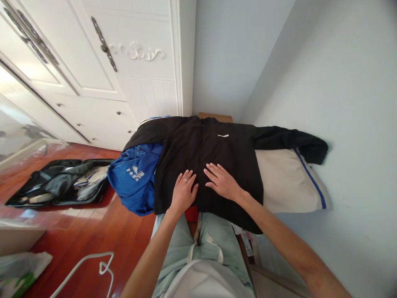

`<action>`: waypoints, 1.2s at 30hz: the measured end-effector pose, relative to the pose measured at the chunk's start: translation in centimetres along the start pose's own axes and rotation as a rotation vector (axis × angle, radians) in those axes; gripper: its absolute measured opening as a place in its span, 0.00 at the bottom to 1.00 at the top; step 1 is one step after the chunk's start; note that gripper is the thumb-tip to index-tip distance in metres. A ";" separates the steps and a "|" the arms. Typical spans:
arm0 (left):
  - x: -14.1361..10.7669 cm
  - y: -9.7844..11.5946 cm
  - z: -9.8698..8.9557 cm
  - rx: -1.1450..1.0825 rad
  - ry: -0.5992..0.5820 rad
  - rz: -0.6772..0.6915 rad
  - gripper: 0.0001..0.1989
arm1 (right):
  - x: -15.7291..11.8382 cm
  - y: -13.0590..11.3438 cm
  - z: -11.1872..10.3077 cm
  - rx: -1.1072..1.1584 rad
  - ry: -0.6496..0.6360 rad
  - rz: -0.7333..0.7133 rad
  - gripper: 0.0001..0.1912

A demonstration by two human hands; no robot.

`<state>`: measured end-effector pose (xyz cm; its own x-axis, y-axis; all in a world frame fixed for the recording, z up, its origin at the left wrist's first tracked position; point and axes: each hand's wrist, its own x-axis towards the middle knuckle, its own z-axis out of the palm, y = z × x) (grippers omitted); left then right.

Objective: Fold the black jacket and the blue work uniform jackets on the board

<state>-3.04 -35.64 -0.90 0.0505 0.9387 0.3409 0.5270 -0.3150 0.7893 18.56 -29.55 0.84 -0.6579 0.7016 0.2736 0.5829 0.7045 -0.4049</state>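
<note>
The black jacket (186,149) lies spread beneath both palms, over the blue garment (133,178) and beige cloth (285,178); the left hand (221,181) and right hand (184,191) rest flat near its hem, fingers extended, clamped on nothing

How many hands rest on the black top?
2: the left hand lies palm down left of the middle of the black top, the right hand right of it.

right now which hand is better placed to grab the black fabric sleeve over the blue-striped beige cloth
Likely the right hand: it rests, fingers spread, on the black long-sleeved top, nearer that sleeve. The left hand also looks free but lies farther away.
</note>
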 end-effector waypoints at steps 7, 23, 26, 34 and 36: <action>-5.9 -0.6 -0.9 -0.273 0.291 -0.259 0.10 | -5.5 -1.9 1.0 0.071 0.114 0.092 0.28; -10.4 -4.5 -0.4 -1.050 0.644 -1.114 0.12 | -13.6 -6.1 13.9 1.383 0.153 0.937 0.23; -10.5 -3.3 1.2 -1.201 0.510 -1.066 0.05 | -12.9 -5.9 15.3 1.575 0.420 0.892 0.17; -11.3 0.3 5.3 -1.404 0.221 -0.987 0.03 | -11.6 -8.1 14.6 1.922 0.476 0.925 0.08; -11.4 1.1 5.3 -1.486 0.163 -0.952 0.07 | -11.6 -9.1 13.8 2.009 0.502 0.895 0.07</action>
<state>1.42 -45.97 -6.65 0.0885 0.8622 -0.4988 -0.8255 0.3437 0.4477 14.32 -45.56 -10.72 -0.2610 0.8657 -0.4270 -0.7303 -0.4664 -0.4992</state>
